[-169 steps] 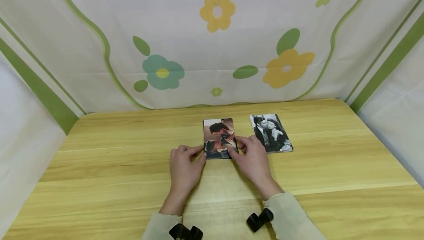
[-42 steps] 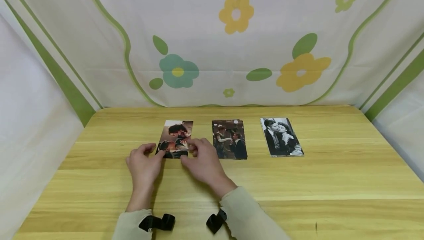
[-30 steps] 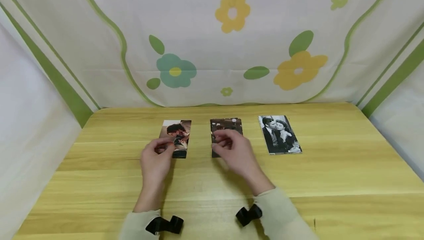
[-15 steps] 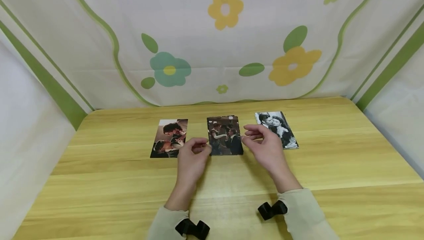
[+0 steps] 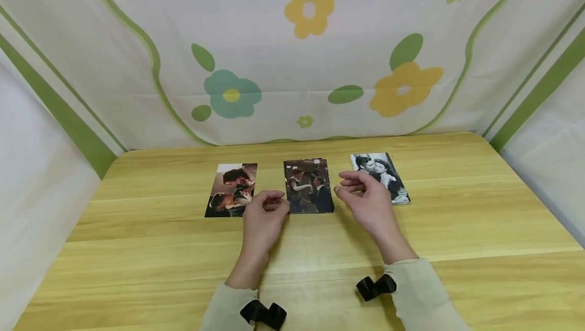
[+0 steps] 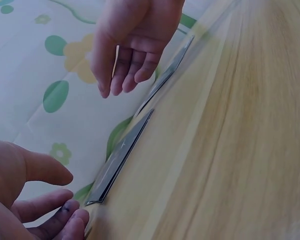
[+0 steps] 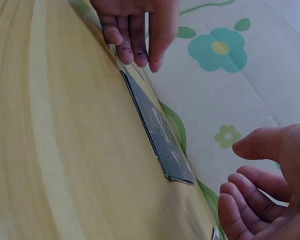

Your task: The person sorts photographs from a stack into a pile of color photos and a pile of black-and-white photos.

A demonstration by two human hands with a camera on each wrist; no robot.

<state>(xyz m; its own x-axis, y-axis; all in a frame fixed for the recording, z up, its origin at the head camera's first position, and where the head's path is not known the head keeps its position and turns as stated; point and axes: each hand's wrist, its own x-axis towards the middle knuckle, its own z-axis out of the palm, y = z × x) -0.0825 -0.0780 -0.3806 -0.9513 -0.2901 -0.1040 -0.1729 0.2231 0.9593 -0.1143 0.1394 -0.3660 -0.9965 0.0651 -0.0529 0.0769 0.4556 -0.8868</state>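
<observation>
Three photo cards or stacks lie in a row on the wooden table (image 5: pixel 160 250). In the middle is a stack of photo cards (image 5: pixel 308 189), a dark couple scene on top; the right wrist view shows its layered edge. Left of it lies a colour photo card (image 5: pixel 230 191) of two people close together. A black-and-white photo card (image 5: pixel 388 184) lies on the right, partly covered by my right hand (image 5: pixel 370 209). That hand hovers right of the middle stack, fingers loosely bent, holding nothing. My left hand (image 5: pixel 266 222) is at the stack's lower left corner, fingers loosely bent, gripping nothing.
A white cloth backdrop (image 5: pixel 292 67) with printed flowers rises behind the table's rear edge and along both sides. Black straps with small mounts sit on both wrists over pale sleeves (image 5: pixel 427 293).
The colour photo card went from the middle stack to the left, uncovering the dark scene. Both hands then let go and moved right to either side of the middle stack, now nearly still.
</observation>
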